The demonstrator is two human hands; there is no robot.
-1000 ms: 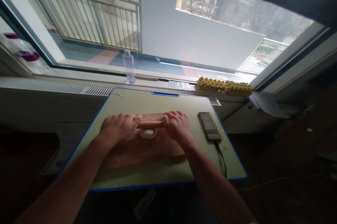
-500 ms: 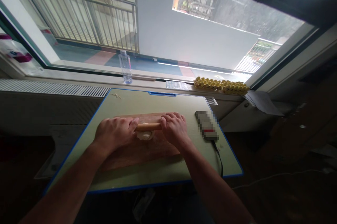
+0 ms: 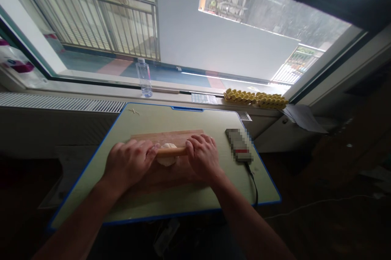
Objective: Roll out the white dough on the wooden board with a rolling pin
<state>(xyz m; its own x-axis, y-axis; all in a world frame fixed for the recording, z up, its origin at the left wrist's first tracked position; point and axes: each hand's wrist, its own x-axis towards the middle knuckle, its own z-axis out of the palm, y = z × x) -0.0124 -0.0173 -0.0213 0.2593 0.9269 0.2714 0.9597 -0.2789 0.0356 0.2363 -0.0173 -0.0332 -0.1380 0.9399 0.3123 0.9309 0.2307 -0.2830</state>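
Pin [image 3: 172, 152] drawn nearer, now across dough [image 3: 167, 162] | left hand [image 3: 130, 160], right hand [image 3: 203, 153] curled snugly round pin's ends, I'd guess for even pressure | board [image 3: 183, 176] beneath pin, backing dough.

Single head-worn view, facing forward and down.
From close above, it looks over both hands [image 3: 128, 163] [image 3: 202, 155] at the surface [image 3: 183, 119], with a wide window [image 3: 189, 44] beyond.

Dough [image 3: 167, 161] off-white, rolling pin [image 3: 172, 152] light tan, cutting board [image 3: 179, 175] reddish brown. Table [image 3: 207, 121] pale green, blue-edged. Egg tray [image 3: 240, 96] yellow; long slatted grille [image 3: 61, 102] striped light and dark.
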